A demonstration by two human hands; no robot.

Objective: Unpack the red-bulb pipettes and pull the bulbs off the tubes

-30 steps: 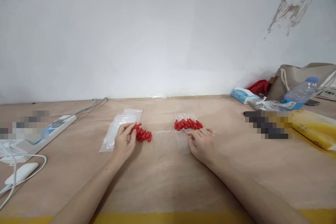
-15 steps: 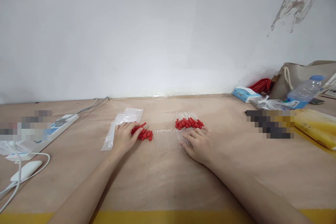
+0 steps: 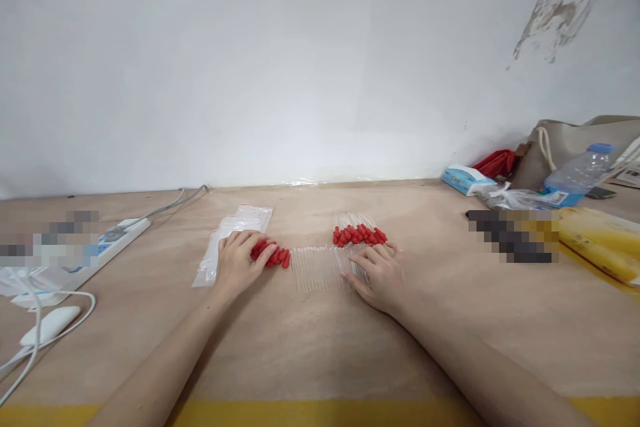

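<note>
Small red rubber bulbs (image 3: 281, 257) lie in a pile left of centre. My left hand (image 3: 239, 261) is cupped over the pile's left side, thumb and fingers apart, touching the bulbs and hiding some. A row of thin clear tubes (image 3: 317, 270) lies side by side between my hands. Over the row's right end rests my right hand (image 3: 377, 273), fingers spread and bent, covering several tubes. Just behind it sits a group of tubes fitted with red bulbs (image 3: 359, 235), their bulb ends toward me.
Clear plastic bags (image 3: 240, 223) lie behind my left hand. A white power strip (image 3: 123, 240) with cables and a white charger (image 3: 50, 325) occupy the left. At right are a blue tissue box (image 3: 467, 180), a plastic bottle (image 3: 580, 177) and a yellow packet (image 3: 600, 243).
A red bulb that stuck up between my left thumb and fingers no longer stands out above the pile. My right hand has barely moved.
</note>
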